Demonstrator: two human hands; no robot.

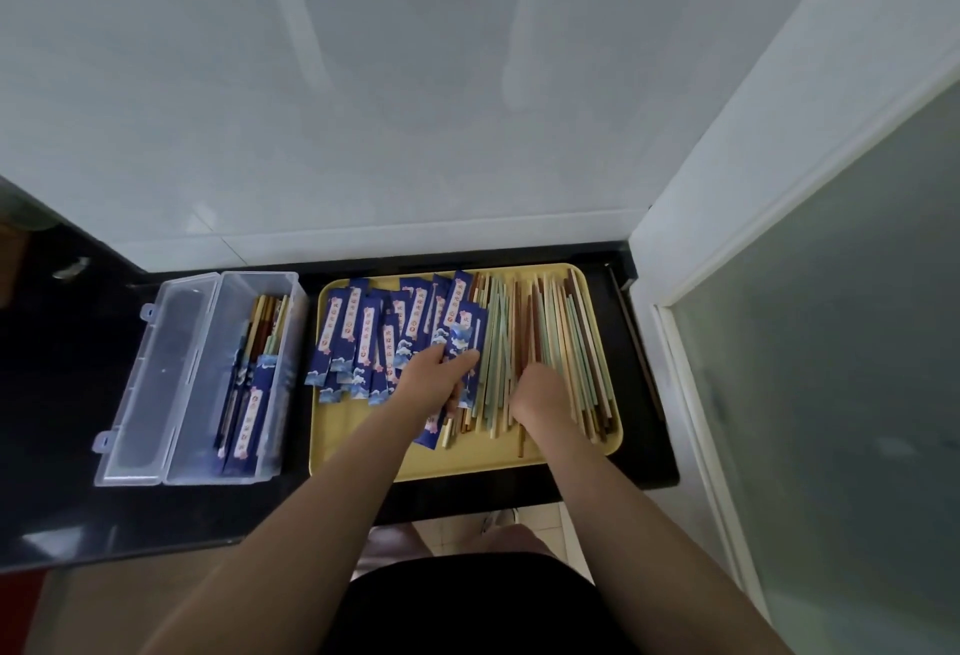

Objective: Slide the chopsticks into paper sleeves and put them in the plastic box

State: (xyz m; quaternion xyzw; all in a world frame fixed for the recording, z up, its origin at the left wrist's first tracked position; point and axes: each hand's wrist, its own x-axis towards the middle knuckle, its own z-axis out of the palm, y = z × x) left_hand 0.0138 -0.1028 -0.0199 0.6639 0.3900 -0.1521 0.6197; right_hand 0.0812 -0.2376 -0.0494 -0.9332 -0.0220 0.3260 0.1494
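Observation:
A yellow tray point(467, 465) lies on the black counter. Its left half holds several blue paper sleeves point(363, 337); its right half holds a pile of green, beige and brown chopsticks point(556, 337). My left hand point(434, 379) lies on the sleeves at the pile's edge, fingers pinching a blue sleeve point(460, 342). My right hand point(540, 392) rests on the chopsticks with fingers curled down among them; what it grips is hidden. The clear plastic box point(208, 374) stands open at the left, with several sleeved chopsticks point(254, 394) inside.
The box's lid point(150, 384) lies folded open to the left. A white tiled wall rises behind the counter, and a white-framed glass door point(810, 342) stands close on the right. The counter's front edge point(311, 530) runs just below the tray.

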